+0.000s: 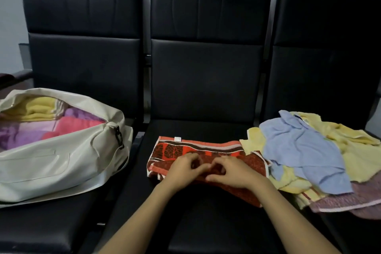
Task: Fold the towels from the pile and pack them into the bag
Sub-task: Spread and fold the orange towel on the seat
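Cream-coloured and unzipped, one bag (51,161) lies on the left of three black seats (206,88). It holds folded towels in three colours: a yellow folded towel (39,109), a purple folded towel (18,136) and a pink folded towel (78,125). On the middle seat lies one red patterned towel (206,147), folded into a long band. The left hand (185,168) and right hand (233,173) sit side by side on it, fingers curled and pinching the cloth. On the right seat, the pile (329,171) shows one blue towel (299,146) on top, yellow cloth (354,150) beneath and one mauve towel (350,200) lowest; the number of yellow pieces cannot be told.
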{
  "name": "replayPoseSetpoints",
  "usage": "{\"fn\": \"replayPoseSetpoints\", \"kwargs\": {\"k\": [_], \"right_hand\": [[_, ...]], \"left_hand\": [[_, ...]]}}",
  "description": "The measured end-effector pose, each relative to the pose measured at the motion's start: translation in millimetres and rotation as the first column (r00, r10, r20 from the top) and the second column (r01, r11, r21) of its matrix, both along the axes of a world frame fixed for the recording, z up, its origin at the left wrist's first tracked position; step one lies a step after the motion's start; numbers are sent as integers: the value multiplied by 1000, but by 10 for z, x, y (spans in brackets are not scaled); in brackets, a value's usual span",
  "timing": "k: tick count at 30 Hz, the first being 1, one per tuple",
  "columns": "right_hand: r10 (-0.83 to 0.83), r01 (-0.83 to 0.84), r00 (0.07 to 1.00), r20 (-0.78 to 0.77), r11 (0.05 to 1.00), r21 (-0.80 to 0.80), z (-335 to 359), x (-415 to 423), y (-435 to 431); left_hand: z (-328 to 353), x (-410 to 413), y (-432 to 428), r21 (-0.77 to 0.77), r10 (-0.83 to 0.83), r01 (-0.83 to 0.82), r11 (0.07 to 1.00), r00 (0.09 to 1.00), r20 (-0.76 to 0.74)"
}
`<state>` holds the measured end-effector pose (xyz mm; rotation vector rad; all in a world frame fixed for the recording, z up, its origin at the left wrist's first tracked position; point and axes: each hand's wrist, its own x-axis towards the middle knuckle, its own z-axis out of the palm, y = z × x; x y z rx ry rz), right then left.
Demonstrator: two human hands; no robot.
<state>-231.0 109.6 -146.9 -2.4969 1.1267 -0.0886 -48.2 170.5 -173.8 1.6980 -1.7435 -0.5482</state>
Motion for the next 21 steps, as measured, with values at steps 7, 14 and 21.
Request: {"fn": "replayPoseSetpoints", "kwargs": {"k": [7, 14, 21], "right_hand": [[-13, -3, 978, -209, 997, -76, 48, -145, -115], [-243, 241, 970, 16, 946, -215, 87, -413, -238], [-516, 407, 687, 511, 857, 317, 128, -774, -294]], "left_hand": [[-64, 180, -73, 76, -166, 153, 985, 964, 205], [98, 284, 1, -139, 205, -206, 969, 979, -22], [268, 769, 146, 210, 48, -30, 977, 996, -79]]}}
